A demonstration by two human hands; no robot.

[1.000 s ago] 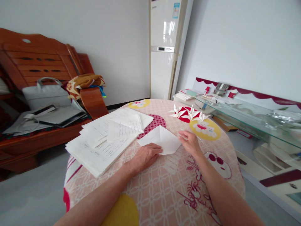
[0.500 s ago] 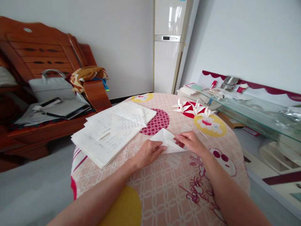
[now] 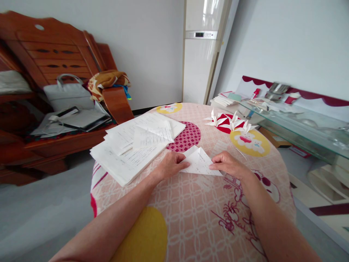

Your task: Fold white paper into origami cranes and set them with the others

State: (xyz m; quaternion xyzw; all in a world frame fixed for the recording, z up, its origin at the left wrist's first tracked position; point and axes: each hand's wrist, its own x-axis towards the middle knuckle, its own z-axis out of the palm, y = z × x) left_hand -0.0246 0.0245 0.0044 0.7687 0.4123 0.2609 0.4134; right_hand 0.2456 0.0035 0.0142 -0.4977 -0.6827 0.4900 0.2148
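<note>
Left hand and right hand pinch opposite sides of a folded white paper over the table. Left of it lies a stack of written sheets; farther back, rightward, sit white paper cranes.

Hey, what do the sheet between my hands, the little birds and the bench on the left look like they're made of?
Folded sheet: thin matte paper, judging by its straight creased edge and writing-like marks.
White birds: probably folded paper too, from their sharp points and flat facets.
Bench: likely varnished wood, reddish brown with a slight gloss, though veneer can't be ruled out.
</note>
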